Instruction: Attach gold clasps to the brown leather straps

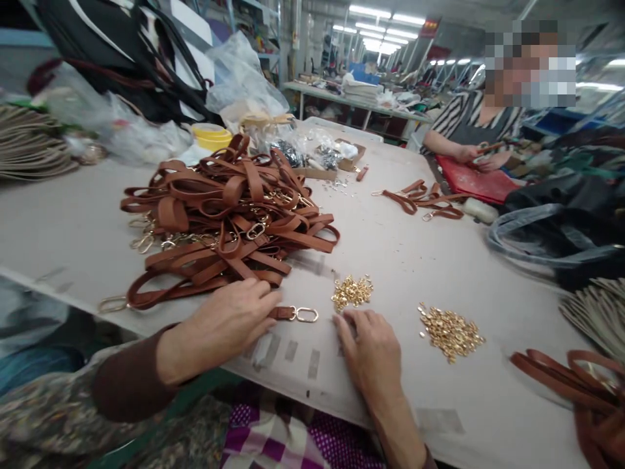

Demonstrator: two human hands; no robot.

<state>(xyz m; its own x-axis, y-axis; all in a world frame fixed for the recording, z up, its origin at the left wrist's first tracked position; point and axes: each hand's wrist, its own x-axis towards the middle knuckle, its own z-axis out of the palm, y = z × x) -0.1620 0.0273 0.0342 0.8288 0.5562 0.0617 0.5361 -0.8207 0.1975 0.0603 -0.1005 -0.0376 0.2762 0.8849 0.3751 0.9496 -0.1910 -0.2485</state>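
Observation:
My left hand (237, 316) is closed over a brown leather strap (282, 313) near the table's front edge. The strap's end sticks out to the right of my fingers and carries a gold oval clasp (307, 315). Beyond that hand lies a large tangled heap of similar brown straps (215, 208) with gold clasps. My right hand (372, 352) rests at the near edge of a small pile of gold metal fittings (352, 291), its thumb and fingertips drawn together. Whatever is between those fingertips is too small to make out. A larger pile of gold fittings (452, 331) lies to the right.
A few brown straps (420, 197) lie farther back, and more (576, 384) at the right edge. A co-worker (481, 124) sits across the table beside a red piece (476, 177). Plastic bags (247, 75), a yellow roll (212, 137) and a black bag (561, 221) surround the work area.

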